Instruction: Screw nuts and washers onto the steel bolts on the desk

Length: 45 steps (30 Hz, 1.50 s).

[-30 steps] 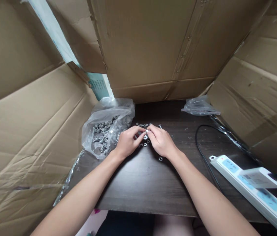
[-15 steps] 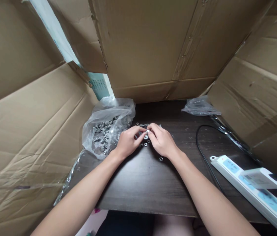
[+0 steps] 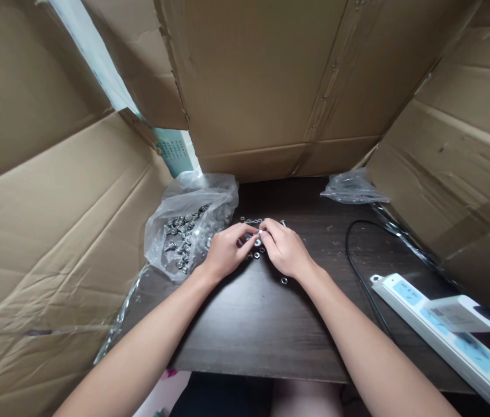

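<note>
- 2 bare forearms (image 3: 162, 336) are extending over a dark brown, wood-grained tabletop (image 3: 258, 330); a long white plastic power strip with blue socket panels (image 3: 445, 339) is lying at the right.
- 1 lone silvery metal nut (image 3: 284, 281) is lying just on the near side of the right hand (image 3: 287, 249), well apart from the left hand (image 3: 226, 250).
- Both hands are facing each other, thumbs and index fingers closing to narrow pinches on a small bright silvery part (image 3: 260, 232).
- That part is sitting straight ahead of the body, to the right of the left fingertips and the left of the right ones, neither hand being clearly nearer; fingers are covering its long axis, so I cannot tell its direction.
- Several small silvery metal nuts (image 3: 256, 255) are lying around the fingertips.
- 1 slim silvery metal bolt (image 3: 283, 223) is lying just beyond the right hand.
- Leftward, a translucent plastic bag (image 3: 156, 231) is holding many grey metal fasteners (image 3: 184, 229).
- Farthest, a flattened clear plastic bag (image 3: 353, 188) is resting before a brown cardboard wall (image 3: 262, 87).
</note>
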{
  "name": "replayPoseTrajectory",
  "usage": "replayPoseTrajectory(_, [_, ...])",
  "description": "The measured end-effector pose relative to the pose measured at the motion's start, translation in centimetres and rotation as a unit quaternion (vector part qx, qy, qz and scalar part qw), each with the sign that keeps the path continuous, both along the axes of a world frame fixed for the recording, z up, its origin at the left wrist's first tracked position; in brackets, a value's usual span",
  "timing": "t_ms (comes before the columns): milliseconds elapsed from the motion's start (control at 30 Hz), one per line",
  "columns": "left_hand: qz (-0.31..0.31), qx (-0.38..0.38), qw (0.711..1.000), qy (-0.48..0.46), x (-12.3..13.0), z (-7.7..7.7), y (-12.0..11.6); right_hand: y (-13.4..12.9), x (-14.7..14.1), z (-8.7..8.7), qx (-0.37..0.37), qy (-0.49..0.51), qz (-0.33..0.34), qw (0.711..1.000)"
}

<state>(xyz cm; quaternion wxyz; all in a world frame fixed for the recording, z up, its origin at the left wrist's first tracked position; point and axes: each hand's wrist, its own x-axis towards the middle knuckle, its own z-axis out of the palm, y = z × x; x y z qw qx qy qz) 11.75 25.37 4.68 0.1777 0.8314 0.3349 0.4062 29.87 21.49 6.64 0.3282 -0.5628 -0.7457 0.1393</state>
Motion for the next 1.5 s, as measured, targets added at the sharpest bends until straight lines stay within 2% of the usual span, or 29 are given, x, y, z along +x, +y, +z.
replayPoseTrajectory(1500, [0.022, -0.003, 1.0, -0.022, 0.06, 0.29, -0.22, -0.16, -0.12, 0.29, -0.018, 0.01, 0.009, 1.0])
